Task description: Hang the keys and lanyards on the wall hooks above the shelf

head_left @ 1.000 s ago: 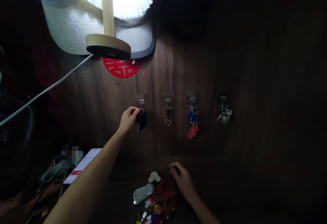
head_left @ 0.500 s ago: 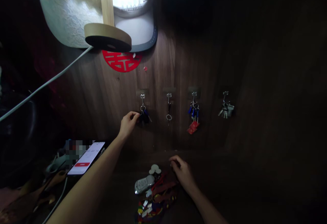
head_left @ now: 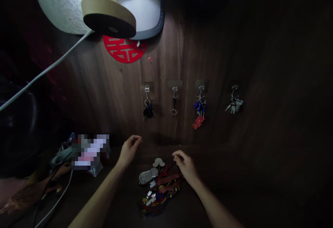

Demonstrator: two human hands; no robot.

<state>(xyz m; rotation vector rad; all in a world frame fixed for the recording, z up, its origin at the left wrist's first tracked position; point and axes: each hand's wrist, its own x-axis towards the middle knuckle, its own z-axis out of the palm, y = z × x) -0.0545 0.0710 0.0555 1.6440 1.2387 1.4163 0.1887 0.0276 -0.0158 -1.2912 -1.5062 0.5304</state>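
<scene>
My left hand (head_left: 130,149) hovers below a bunch of dark keys (head_left: 148,111) that hangs from a wall hook. Its thumb and fingertips are drawn together, with nothing visible between them. To the right, my right hand (head_left: 186,165) has its fingers curled in and shows nothing in them. Beside that hand lies a heap of coloured cords and a brown strap (head_left: 170,180), with a grey remote fob (head_left: 148,176) and a pale three-lobed tag (head_left: 158,163). Whether the right fingers touch the heap I cannot tell.
More hooks hold a small ring (head_left: 173,112), blue-headed keys with a red tag (head_left: 198,122), and silver keys (head_left: 233,106). A lamp base (head_left: 109,16) and caps (head_left: 145,13) hang above. A blurred phone (head_left: 91,151) and a white cable (head_left: 49,68) are at left.
My left hand has come away from the dark keys on the left hook and dropped lower. The right hand stays near the cord heap. The view has tipped downward a little.
</scene>
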